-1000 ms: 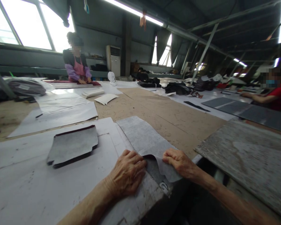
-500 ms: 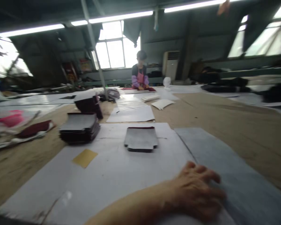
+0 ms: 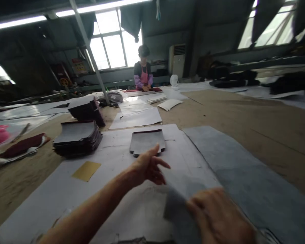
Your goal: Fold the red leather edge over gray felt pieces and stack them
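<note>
My left hand (image 3: 149, 166) hovers just in front of a small stack of grey cut pieces with dark red edges (image 3: 147, 140). Its fingers are spread and hold nothing. At the lower right, my right hand (image 3: 218, 215), blurred by motion, is closed on the edge of a grey cut piece (image 3: 179, 206). That piece hangs tilted over the white sheet (image 3: 112, 189). Part of it is hidden behind my right hand.
A taller stack of grey and dark red pieces (image 3: 76, 139) stands left, with another pile (image 3: 83, 108) behind. A yellow card (image 3: 86, 170) lies nearby. A large grey sheet (image 3: 234, 162) covers the right. A person (image 3: 143, 73) works across the table.
My left hand has moved from the grey sheet at right to near the small stack. My right hand has come into view with the grey piece. The view has shifted slightly.
</note>
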{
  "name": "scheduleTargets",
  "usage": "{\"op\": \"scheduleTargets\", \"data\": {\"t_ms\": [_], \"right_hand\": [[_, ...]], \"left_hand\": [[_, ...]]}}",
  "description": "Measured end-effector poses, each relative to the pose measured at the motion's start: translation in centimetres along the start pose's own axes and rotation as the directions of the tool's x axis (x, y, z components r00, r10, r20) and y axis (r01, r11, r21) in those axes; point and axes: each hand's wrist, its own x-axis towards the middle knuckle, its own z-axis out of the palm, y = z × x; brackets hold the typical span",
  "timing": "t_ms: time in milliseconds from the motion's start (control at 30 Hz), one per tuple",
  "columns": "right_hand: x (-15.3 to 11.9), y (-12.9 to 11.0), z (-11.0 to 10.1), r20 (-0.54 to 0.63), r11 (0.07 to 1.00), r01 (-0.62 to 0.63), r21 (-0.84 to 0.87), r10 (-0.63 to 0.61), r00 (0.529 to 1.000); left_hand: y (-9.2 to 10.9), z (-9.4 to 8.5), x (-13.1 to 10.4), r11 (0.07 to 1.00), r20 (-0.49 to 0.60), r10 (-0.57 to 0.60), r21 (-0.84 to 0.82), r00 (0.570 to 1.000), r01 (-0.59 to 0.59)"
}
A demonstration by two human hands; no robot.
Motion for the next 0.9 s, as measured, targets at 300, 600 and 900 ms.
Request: {"op": "scheduleTargets", "data": {"t_ms": [300,600,900], "right_hand": [[-1.0,-4.3,6.7,-0.099,0.989,0.066,0.135,-0.053,0.994],[-1.3,-1.5,3.4,0.177,0.986,0.091,-0.136,-0.066,0.982],[-2.5,-2.2,5.8,-0.02,0.973,0.048,-0.224,-0.054,0.998]], "left_hand": [[-3.6,-3.3,-4.3,0.95,-0.141,0.047,0.313,0.989,-0.001],[-1.7,-3.5,-3.7,0.759,-0.056,0.046,0.651,0.997,0.002],[-2.2,1.6,-0.9,0.554,-0.073,0.443,0.806,0.893,-0.209]]}}
